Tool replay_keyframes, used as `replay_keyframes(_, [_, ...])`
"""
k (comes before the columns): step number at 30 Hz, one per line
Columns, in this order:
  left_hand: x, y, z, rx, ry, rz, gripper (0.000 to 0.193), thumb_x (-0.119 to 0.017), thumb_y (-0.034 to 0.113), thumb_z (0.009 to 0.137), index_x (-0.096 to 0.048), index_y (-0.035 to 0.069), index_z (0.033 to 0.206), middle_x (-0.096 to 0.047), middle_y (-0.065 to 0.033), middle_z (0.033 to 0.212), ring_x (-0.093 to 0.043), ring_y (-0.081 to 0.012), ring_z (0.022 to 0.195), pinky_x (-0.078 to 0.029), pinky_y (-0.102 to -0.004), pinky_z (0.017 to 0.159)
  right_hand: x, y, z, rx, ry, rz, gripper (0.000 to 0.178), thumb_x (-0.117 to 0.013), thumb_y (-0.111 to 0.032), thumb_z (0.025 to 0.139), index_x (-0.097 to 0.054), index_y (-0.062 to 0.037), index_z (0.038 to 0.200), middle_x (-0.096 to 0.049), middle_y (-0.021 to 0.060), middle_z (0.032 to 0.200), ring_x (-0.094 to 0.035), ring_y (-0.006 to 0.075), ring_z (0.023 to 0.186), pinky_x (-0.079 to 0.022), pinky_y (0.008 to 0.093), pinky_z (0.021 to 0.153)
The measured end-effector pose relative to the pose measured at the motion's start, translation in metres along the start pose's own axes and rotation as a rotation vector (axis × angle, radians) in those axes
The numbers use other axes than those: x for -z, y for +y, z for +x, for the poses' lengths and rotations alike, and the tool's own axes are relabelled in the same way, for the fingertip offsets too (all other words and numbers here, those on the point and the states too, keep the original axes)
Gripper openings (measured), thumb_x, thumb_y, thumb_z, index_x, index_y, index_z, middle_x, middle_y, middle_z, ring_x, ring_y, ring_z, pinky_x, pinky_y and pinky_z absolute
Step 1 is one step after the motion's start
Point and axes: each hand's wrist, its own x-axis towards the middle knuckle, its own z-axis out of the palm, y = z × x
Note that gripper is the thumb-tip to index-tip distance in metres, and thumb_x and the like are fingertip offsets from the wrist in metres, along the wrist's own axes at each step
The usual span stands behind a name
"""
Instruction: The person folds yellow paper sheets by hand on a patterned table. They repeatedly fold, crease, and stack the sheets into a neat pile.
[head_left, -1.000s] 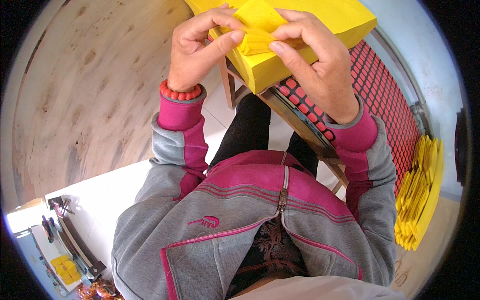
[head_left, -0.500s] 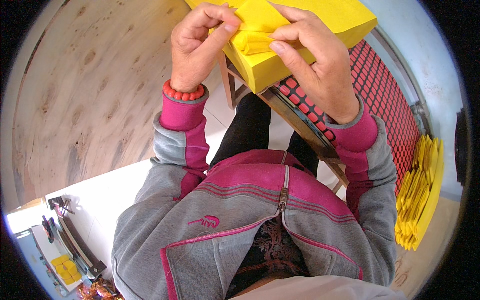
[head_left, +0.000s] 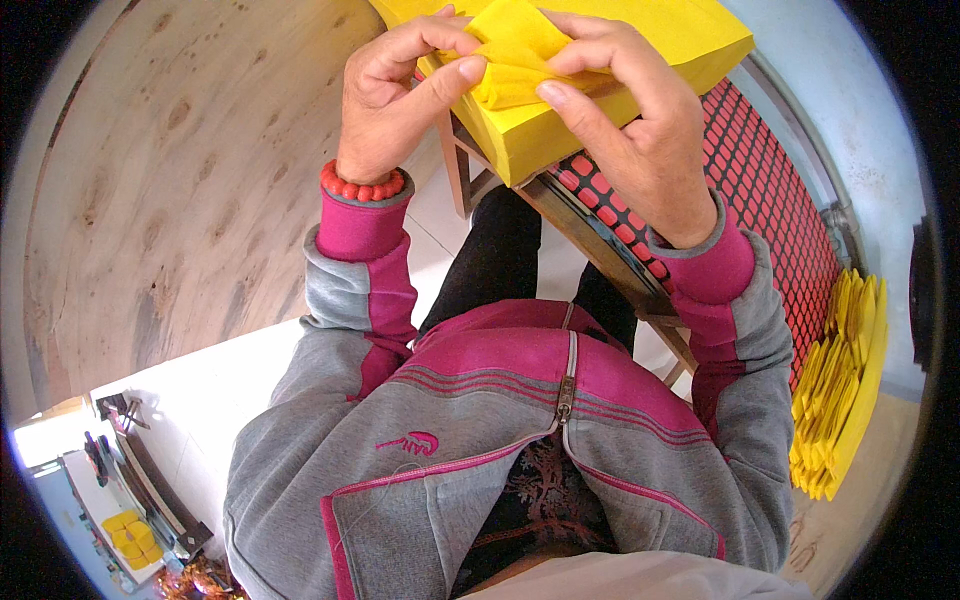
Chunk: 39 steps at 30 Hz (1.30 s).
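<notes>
Both my hands hold a piece of folded yellow paper [head_left: 520, 38] at the top of the head view. My left hand [head_left: 390, 105] pinches its left side between thumb and fingers; a red beaded bracelet circles that wrist. On the opposite side, the thumb and index finger of my right hand [head_left: 650, 125] press the paper's right edge. The folded piece is creased, with a thick rolled fold along its near side. Beneath it lies a thick block of yellow paper [head_left: 520, 140], its corner pointing toward me. The far fingertips of my left hand are partly hidden behind the paper.
The block rests on a table with a red and black patterned top [head_left: 770, 180] and wooden legs. Folded yellow papers [head_left: 838, 390] stand in a bundle at the right. A large wooden panel [head_left: 190, 190] fills the left. Low down at left sits a surface with yellow pieces [head_left: 133, 540].
My left thumb and fingers have shifted slightly right over the folded paper, and its near fold looks more rumpled. My right hand has barely moved.
</notes>
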Motion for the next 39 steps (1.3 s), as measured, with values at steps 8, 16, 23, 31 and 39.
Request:
replay_keyframes(8, [-0.015,0.006,0.003,0.039,0.153,-0.077,0.013,-0.065,-0.002,0.093,-0.060,0.002,0.103,-0.071,-0.0063,0.101,-0.066,-0.0130,0.100,-0.043,-0.0342,0.107,0.000,-0.001,0.003,0.085,0.043,-0.078,0.020,-0.074,-0.001,0.081,-0.062,0.0030,0.096,-0.065,0.0279,0.114,-0.068,0.0356,0.101,-0.053,0.0357,0.086])
replay_keyframes(16, [-0.008,0.002,0.000,0.005,0.094,-0.059,0.010,-0.060,-0.003,0.093,-0.064,0.001,0.101,-0.070,-0.0055,0.101,-0.065,-0.0152,0.103,-0.040,-0.0368,0.110,-0.004,0.002,0.003,0.117,0.036,-0.017,0.014,-0.072,-0.001,0.083,-0.063,0.0020,0.093,-0.065,0.0280,0.113,-0.068,0.0356,0.101,-0.053,0.0354,0.085])
replay_keyframes(23, [-0.004,0.006,0.003,-0.085,-0.061,-0.025,0.023,-0.053,0.005,0.089,-0.071,-0.002,0.101,-0.071,-0.0114,0.107,-0.063,-0.0205,0.109,-0.035,-0.0396,0.113,0.002,-0.002,0.001,0.030,-0.020,-0.016,0.014,-0.072,-0.002,0.083,-0.063,0.0017,0.094,-0.066,0.0264,0.112,-0.068,0.0346,0.099,-0.053,0.0340,0.083])
replay_keyframes(31, [-0.005,0.013,0.003,0.058,-0.023,0.000,0.022,-0.056,0.010,0.093,-0.071,-0.003,0.103,-0.069,-0.0125,0.107,-0.061,-0.0197,0.104,-0.042,-0.0304,0.097,0.005,-0.005,-0.004,0.056,0.120,0.074,0.018,-0.073,-0.007,0.086,-0.062,0.0031,0.097,-0.068,0.0198,0.106,-0.068,0.0233,0.097,-0.052,0.0308,0.082])
replay_keyframes(39, [-0.025,0.027,0.008,-0.085,0.045,0.092,0.022,-0.057,0.015,0.094,-0.068,-0.004,0.093,-0.067,-0.0098,0.096,-0.061,-0.0181,0.091,-0.043,-0.0296,0.087,-0.002,-0.061,-0.099,-0.155,-0.356,0.320,0.009,-0.067,-0.005,0.090,-0.064,0.0005,0.097,-0.068,0.0182,0.106,-0.068,0.0289,0.096,-0.053,0.0367,0.085])
